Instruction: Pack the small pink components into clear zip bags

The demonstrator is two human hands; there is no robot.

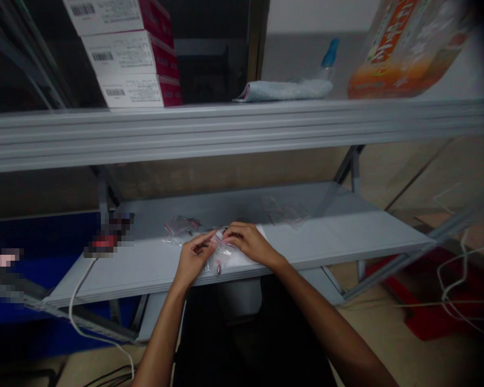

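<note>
Head view, only one. Shows left hand (192, 257) and right hand (250, 242) close together over front edge of lower shelf (367, 228). Left: narrow, thumb and index finger brought together on near side of clear plastic bag (225, 248). Right: narrow too, fingers curled, tips on same bag from other side. Holds bag between both hands, just above white sheet (246, 259); exact finger contact too small to tell.

Just below bag, near shelf edge: small dark shiny piece (219, 268) with reddish top. Cannot tell whether inside plastic or on top of it.

To left of hands, on same shelf: clear bags with red strips (181, 227), rumpled, some dark contents. To right, farther back: more clear bags (286, 212), lying flat. At left end: pixelated red-and-black item (109, 235), white cable (73, 306) hanging from shelf edge near it.

Upper shelf (226, 126): stack of white-and-magenta boxes (129, 56) at left, pale pouch (284, 90) in middle, blue-tipped bottle (329, 56) just behind, large orange-labelled container (399, 59) at right. Red object (425, 317) on floor, lower right.
</note>
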